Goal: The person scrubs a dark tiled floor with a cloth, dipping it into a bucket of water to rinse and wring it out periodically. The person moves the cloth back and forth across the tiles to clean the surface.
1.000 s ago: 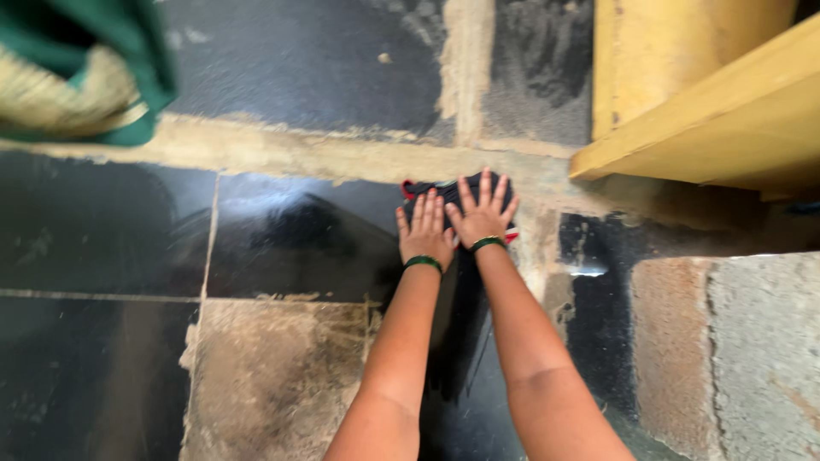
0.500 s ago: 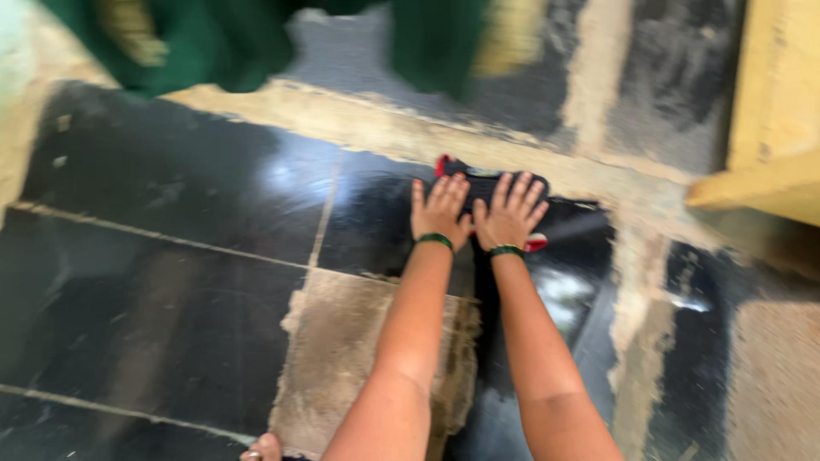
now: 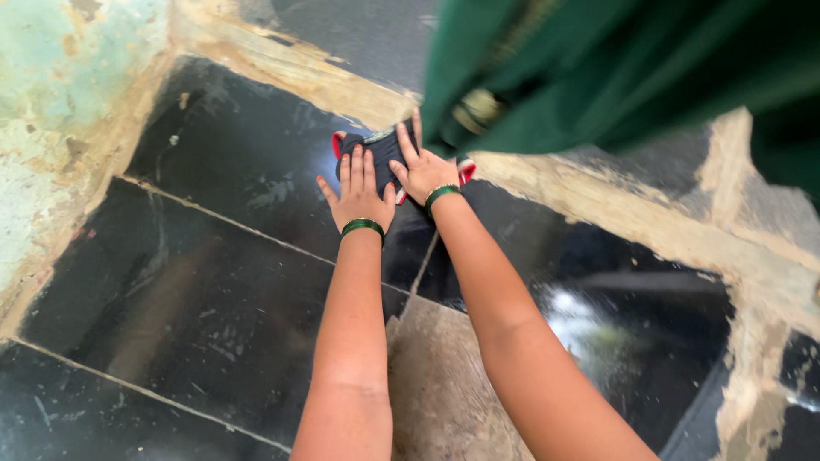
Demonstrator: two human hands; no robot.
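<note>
Dark cloth [image 3: 382, 149] with a red edge lies flat on the floor under both palms. The left hand [image 3: 359, 192] is spread open, fingers straight and close together, pressing down on the near left part of the cloth without gripping it. The right hand [image 3: 420, 171] lies just beside it, also flat and open with the fingers fanned, resting on the cloth's right part; its fingertips are partly hidden by hanging fabric. Each wrist wears a green bangle [image 3: 362, 226], and both bare forearms stretch straight out from the bottom of the view.

Around the cloth the floor is made of black polished stone slabs [image 3: 213, 282], wet and glossy, with a bright patch of reflected light to the right of the right forearm. Pale, rough cement joints [image 3: 598, 192] run between the slabs, and one wide band passes just beyond the cloth. A dull grey-brown slab [image 3: 436, 384] sits between the forearms, nearer the person. At the far left a worn wall [image 3: 60, 102] with flaking pale green paint meets the floor. Green fabric [image 3: 615, 72], blurred, hangs across the upper right of the view.
</note>
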